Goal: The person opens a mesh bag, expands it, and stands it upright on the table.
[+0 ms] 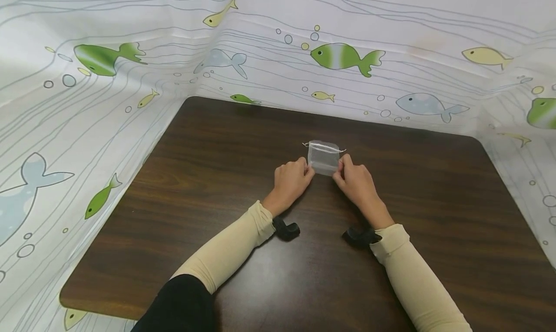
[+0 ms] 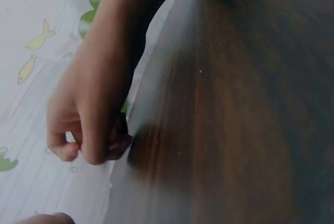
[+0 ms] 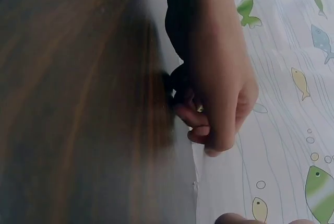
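Observation:
A small sheer white drawstring pouch [image 1: 323,159] lies on the dark wooden table, its cord edge away from me and the cord ends sticking out at both sides. The left hand [image 1: 292,178] pinches its near left corner between thumb and fingers. At the near right corner the right hand [image 1: 357,180] does likewise. Across the left wrist view I see the right hand [image 2: 91,114], its fingers curled; the right wrist view shows the left hand [image 3: 222,93] in similar fashion. I cannot make out the pouch in either wrist view.
The brown table [image 1: 208,144] has rounded corners. White cloth [image 1: 269,13] printed with fish and wavy lines hangs behind it and at the sides. Each wrist wears a black band, the left band [image 1: 286,229] and right band [image 1: 361,237], just above the tabletop.

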`<state>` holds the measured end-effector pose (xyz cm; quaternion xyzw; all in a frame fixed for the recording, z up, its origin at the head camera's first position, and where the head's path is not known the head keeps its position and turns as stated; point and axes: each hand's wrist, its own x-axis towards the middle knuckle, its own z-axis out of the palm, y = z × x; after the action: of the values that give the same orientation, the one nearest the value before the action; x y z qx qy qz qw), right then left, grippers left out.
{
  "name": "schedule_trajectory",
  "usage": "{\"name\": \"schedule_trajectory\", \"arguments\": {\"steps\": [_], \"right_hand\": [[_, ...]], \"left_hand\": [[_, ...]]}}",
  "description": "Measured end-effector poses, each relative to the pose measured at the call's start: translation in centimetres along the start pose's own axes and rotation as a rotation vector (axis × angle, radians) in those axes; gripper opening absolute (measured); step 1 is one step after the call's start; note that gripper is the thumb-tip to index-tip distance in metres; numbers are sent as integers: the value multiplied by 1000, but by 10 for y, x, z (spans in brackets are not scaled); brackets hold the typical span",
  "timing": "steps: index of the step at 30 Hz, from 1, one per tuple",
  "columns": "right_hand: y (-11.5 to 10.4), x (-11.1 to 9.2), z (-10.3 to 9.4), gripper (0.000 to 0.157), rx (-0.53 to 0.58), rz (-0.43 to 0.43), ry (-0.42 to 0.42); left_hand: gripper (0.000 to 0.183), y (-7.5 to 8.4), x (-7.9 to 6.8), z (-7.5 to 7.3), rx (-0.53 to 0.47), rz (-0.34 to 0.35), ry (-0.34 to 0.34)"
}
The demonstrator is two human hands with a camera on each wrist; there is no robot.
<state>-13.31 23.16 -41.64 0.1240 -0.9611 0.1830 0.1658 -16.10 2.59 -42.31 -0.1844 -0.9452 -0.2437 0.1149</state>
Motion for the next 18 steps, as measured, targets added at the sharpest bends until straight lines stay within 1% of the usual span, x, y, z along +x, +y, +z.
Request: {"name": "schedule_trajectory", "arguments": {"steps": [2,5,9,12,14,16,18], "right_hand": [[1,0,0,15,10,9,-57],[4,-1,-1,15,21,34,-128],[5,-1,-2,14,34,44,-186],[6,1,-3,13,44,39,-212],[9,1,-5,14,60,36,-250],[14,2,-8,17,103,35,-305],[19,1,-11,22,176,38,-370]], "left_hand": [[38,0,0,0,53,24,-14],[35,0,-1,2,128,59,-28],[30,-1,-3,4,200,74,-39],[30,-3,-3,3,214,101,-51],[29,-5,0,1,203,136,-91],[29,-8,3,-3,185,169,-167],[32,-11,6,-9,136,175,-264]]}}
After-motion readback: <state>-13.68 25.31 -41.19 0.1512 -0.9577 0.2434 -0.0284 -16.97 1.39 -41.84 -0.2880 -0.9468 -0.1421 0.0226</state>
